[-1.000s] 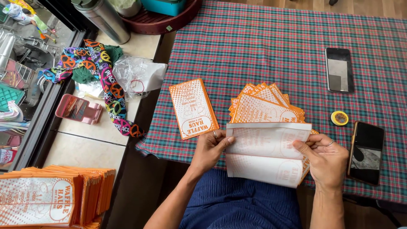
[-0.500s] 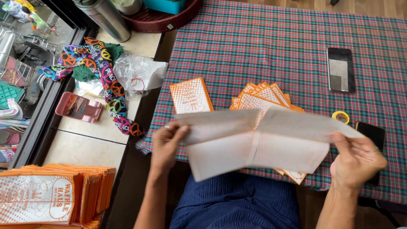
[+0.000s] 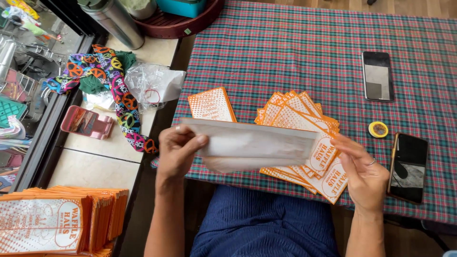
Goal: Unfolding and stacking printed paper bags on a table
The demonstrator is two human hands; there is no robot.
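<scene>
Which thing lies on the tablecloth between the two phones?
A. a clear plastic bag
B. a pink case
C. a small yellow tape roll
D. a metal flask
C: the small yellow tape roll sits on the tablecloth below the upper phone and just left of the lower phone; the pink case, flask and plastic bag are all off the cloth on the counter to the left.

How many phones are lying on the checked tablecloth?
2: one phone lies at the far right of the tablecloth; another phone lies nearer, beside the right hand. None seems hidden.
</scene>
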